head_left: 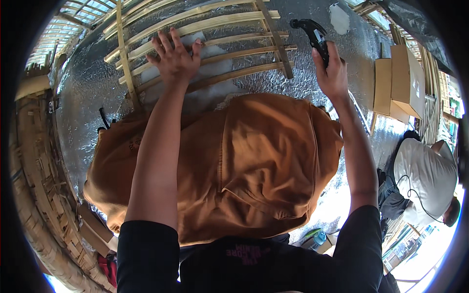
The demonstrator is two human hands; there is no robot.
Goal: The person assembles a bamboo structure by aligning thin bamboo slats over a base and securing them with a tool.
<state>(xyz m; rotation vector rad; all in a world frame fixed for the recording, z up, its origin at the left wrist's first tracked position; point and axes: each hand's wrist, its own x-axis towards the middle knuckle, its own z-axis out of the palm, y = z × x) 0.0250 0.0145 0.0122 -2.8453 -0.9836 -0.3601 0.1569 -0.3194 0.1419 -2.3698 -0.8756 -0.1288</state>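
Note:
My left hand (175, 59) lies with its fingers spread on a frame of pale wooden slats (234, 22) in front of me. Under it are several long slats, crossed by a strip at the left and another crosspiece (273, 36) at the right. My right hand (333, 73) is wrapped round the handle of a black claw hammer (312, 35). The hammer's head is raised to the right of the slat frame, apart from it. Brown trousers (264, 151) cover my bent legs between my forearms.
Crinkled silver foil sheeting (359, 68) covers the floor under the slats. Cardboard boxes (398, 80) stand at the right. Another person in a pale shirt (425, 171) sits bent over at the far right. Woven bamboo strips (44, 166) line the left side.

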